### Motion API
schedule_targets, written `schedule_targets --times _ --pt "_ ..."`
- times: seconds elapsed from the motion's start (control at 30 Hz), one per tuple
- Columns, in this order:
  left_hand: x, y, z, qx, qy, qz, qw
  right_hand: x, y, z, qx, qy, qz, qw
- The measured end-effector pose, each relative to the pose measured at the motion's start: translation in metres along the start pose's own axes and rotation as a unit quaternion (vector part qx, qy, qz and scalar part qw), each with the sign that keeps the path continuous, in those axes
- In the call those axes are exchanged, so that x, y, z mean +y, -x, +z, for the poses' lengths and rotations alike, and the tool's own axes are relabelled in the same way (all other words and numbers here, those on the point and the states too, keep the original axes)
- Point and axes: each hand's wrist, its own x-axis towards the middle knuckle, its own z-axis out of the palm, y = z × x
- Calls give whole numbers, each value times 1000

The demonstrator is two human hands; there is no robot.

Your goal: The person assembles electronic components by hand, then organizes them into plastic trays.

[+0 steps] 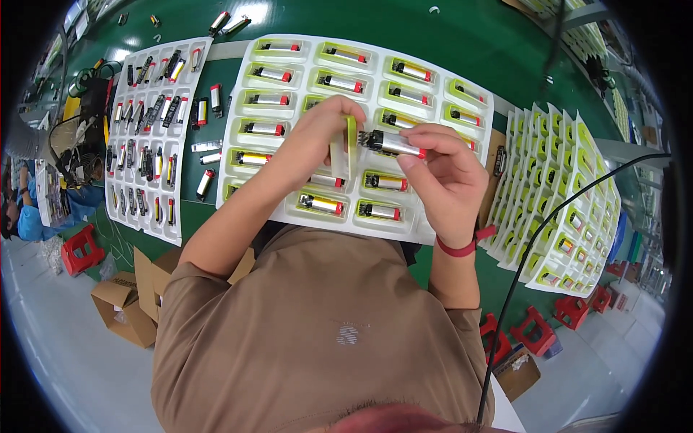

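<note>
In my left hand, near the middle of the tray, is a pale shell with a lime-green rim, tilted on its edge. Close to its right side my right hand pinches a silver battery cell by its red end, and the black end points left toward the shell. Whether the cell touches the shell, I cannot tell. Below both hands lies a white moulded tray, its pockets holding lime-green shells with similar cells in them. My left hand and forearm cover several pockets.
On the left another white tray carries many loose cells. More cells lie on the green table between the trays. Stacked filled trays lean at the right, crossed by a black cable. Cardboard boxes and red stools stand below.
</note>
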Motion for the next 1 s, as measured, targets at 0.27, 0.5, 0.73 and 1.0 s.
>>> schedule_targets --times 0.27,0.5,0.73,1.0 --pt "-9 5 18 35 217 47 974 6 8 9 26 290 -100 951" --pt "-18 12 15 -44 283 -5 958 17 5 4 8 335 -102 936" --pt "-22 12 14 -88 297 25 950 20 6 -6 -36 377 -157 912" --pt "-19 13 18 -81 283 25 955 19 4 -8 -34 370 -155 916"
